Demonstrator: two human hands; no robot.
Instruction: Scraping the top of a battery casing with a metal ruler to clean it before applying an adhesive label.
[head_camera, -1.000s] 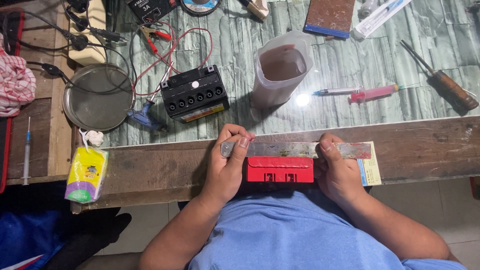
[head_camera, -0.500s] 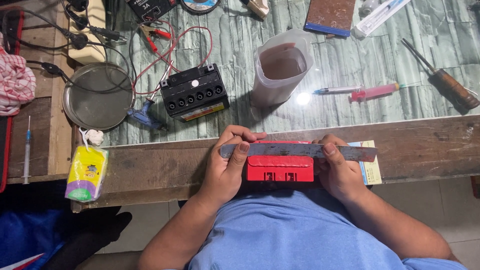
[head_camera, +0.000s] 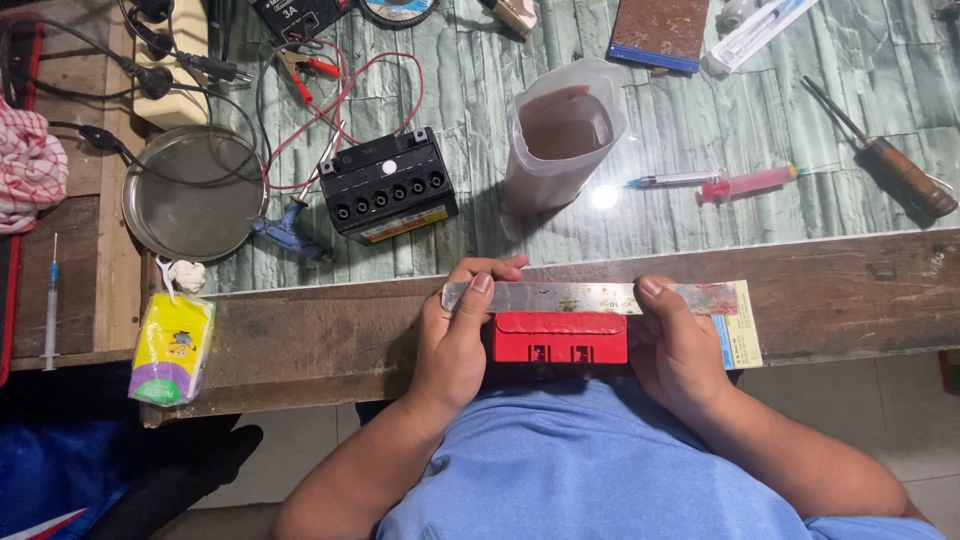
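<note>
Two hands are working at the near edge of the workbench (head_camera: 300, 335), over its bare wooden border. The left hand (head_camera: 455, 335) is grasping the left end of a flat metal strip (head_camera: 590, 297), thumb lying on top; the right hand (head_camera: 675, 345) is pinning the strip's right part, thumb pressing down. The strip is lying level across the top of a red battery case (head_camera: 558, 338), which is sitting between the two hands against the person's blue shirt (head_camera: 600, 470). A printed card (head_camera: 740, 340) is showing just right of the right hand. Farther back, on the green patterned surface, a black battery (head_camera: 390, 185) with red leads is standing left of centre, beside a translucent jug (head_camera: 560, 135) holding brownish liquid. A pink syringe (head_camera: 745, 183) and a wooden-handled screwdriver (head_camera: 890, 165) are lying toward the right edge.
</note>
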